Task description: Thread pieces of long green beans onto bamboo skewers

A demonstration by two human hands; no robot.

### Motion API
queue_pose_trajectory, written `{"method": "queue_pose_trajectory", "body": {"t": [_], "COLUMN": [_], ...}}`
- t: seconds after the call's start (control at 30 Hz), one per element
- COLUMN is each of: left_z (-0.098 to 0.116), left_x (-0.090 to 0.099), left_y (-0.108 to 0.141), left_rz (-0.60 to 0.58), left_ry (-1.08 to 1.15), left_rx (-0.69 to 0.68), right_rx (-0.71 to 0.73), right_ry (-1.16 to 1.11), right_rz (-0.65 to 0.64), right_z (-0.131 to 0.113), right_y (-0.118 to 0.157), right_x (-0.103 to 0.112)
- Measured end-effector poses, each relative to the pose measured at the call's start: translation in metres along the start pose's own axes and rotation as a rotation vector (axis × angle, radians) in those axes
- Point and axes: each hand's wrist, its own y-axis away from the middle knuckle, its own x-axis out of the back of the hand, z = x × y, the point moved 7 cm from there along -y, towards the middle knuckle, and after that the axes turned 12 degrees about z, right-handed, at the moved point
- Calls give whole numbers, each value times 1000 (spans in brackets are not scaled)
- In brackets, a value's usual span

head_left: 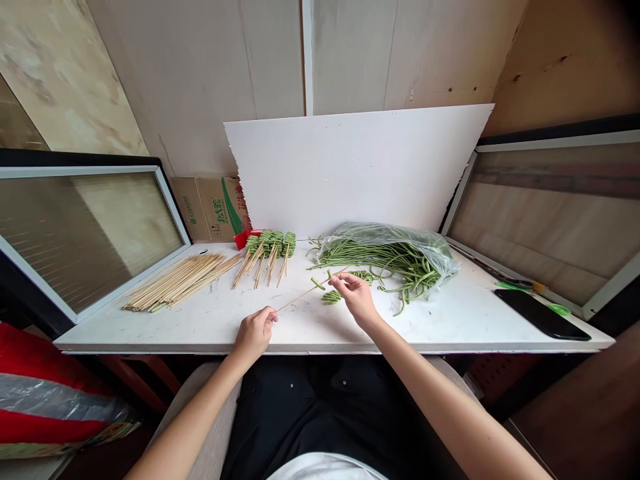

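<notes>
My left hand (256,333) is closed on the near end of a thin wooden skewer (297,297) above the table's front part. The skewer slants up to the right, with a short green bean piece (317,284) on it. At its far end my right hand (353,293) pinches another small bean piece (330,274). Cut bean pieces (331,297) lie on the table just left of my right hand, and more lie behind it. Long green beans (370,255) spill from a clear plastic bag (400,235) at the back right.
Loose skewers (175,283) are spread at the left. Filled bean skewers (270,243) are piled at the back, near a cardboard box (213,208). A black phone (543,313) and scissors (505,279) lie on the white table (165,330) at the right. A white board (355,173) stands behind.
</notes>
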Motion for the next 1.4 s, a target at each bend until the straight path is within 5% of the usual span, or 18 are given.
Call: {"method": "queue_pose_trajectory", "body": {"t": [1.03, 1.23, 1.4], "left_z": [-3, -4, -4], "left_x": [-6, -7, -7], "left_y": [-3, -4, -4], "left_rz": [-59, -58, -68], "left_ry": [27, 33, 41], "left_rx": [33, 70, 84], "right_rx": [37, 258, 389], "right_ry": [58, 364, 675], "right_rz": [-103, -228, -275], "right_z": [12, -3, 21], "right_y": [9, -16, -39], "right_x": [-14, 12, 42]}}
